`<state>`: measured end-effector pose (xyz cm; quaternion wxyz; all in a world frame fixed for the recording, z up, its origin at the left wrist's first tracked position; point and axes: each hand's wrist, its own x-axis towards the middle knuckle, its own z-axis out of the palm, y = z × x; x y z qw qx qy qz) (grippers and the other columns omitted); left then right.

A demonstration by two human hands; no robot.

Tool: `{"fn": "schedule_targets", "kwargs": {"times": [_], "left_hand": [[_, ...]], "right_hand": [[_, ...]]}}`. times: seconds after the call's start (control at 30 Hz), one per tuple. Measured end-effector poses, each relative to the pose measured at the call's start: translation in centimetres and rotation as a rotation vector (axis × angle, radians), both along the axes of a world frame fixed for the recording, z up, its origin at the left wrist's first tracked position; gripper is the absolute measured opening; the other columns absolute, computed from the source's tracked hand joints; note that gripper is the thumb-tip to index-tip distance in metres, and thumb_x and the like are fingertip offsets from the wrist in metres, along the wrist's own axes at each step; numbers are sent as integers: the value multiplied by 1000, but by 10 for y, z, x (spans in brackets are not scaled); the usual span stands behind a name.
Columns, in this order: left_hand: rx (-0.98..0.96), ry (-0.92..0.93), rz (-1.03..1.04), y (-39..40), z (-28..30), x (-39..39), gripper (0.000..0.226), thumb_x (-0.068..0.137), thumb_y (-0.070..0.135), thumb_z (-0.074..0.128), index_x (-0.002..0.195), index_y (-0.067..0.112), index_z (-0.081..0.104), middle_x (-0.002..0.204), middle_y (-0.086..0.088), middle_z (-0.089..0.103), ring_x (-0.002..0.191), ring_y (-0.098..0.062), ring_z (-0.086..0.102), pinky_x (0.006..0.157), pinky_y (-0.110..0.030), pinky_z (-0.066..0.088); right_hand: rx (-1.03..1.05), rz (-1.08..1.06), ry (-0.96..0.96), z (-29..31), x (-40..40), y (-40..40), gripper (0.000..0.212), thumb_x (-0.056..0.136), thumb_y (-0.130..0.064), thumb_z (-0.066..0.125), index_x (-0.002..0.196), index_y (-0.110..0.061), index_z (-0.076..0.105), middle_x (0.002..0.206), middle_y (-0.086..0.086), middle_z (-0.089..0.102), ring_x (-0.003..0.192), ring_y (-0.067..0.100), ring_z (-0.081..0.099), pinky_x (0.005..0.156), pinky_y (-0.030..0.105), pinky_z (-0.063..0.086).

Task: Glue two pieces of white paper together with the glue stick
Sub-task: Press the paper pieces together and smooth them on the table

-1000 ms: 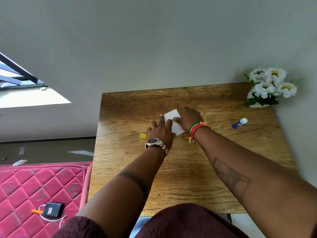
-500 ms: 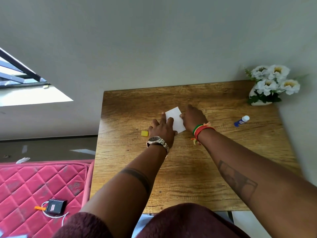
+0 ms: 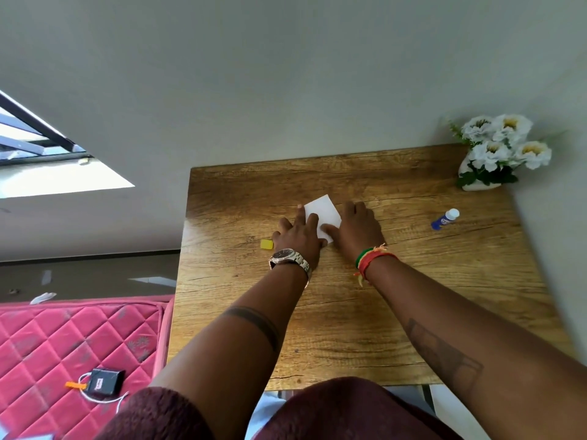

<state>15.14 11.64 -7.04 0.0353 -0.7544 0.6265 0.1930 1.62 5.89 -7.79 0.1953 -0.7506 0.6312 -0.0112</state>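
The small white rectangular paper (image 3: 322, 208) is pinned flat mid-table, its long axis running diagonally away, under the spread left hand (image 3: 298, 236) and right hand (image 3: 355, 228). The blue white-capped glue stick (image 3: 444, 219) lies well right, nearer the right hand.

Paper: white paper (image 3: 323, 211), small, flat on the tabletop, middle, corner pointing away; separate sheets not distinguishable.
Glue stick: glue stick (image 3: 444, 219), blue body, white cap, lying sideways, well right of paper.
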Motion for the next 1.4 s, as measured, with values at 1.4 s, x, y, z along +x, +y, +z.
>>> {"fn": "schedule_targets", "kwargs": {"times": [1.4], "left_hand": [[0, -13, -24, 24, 4, -12, 67, 101, 44, 41, 158, 25, 13, 169, 0, 0, 136, -41, 30, 106, -56, 37]], "right_hand": [[-161, 311, 113, -5, -24, 62, 47, 101, -38, 43, 147, -29, 43, 159, -3, 34, 132, 29, 41, 96, 46, 40]]}}
